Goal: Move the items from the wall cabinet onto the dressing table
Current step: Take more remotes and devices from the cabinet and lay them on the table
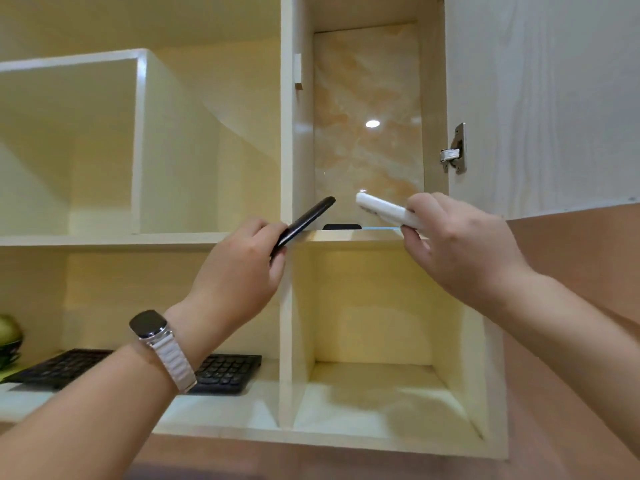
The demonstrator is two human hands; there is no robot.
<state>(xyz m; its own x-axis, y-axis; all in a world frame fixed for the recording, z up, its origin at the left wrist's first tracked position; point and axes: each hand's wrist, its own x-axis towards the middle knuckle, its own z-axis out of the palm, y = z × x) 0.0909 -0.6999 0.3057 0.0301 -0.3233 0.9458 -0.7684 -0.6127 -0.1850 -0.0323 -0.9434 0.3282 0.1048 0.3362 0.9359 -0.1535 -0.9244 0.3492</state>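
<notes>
- Two hands are raised before the wall cabinet, and each grip is closed round a slim, flat item.
- The left hand has its fingers and thumb curled round the lower end of a black flat item. The item tilts up to the right, with its free end reaching into the open upper right compartment.
- The right hand has its grip clamped on the right end of a white flat item. That item slants up to the left, with its free end towards the black one.
- The two free ends are near each other but apart, and both are held off the shelf of that compartment.
- Below the gap between them, a small dark item lies flat at the shelf's front edge.
- Just to the right of it shows a thin blue edge, whose right end is hidden behind the right hand. I cannot tell what it is.
- The cabinet door stands open on the right, with its metal hinge showing.
- A watch with a pale band sits on the left wrist.
- Behind that wrist, a black keyboard lies on the lower left shelf.
</notes>
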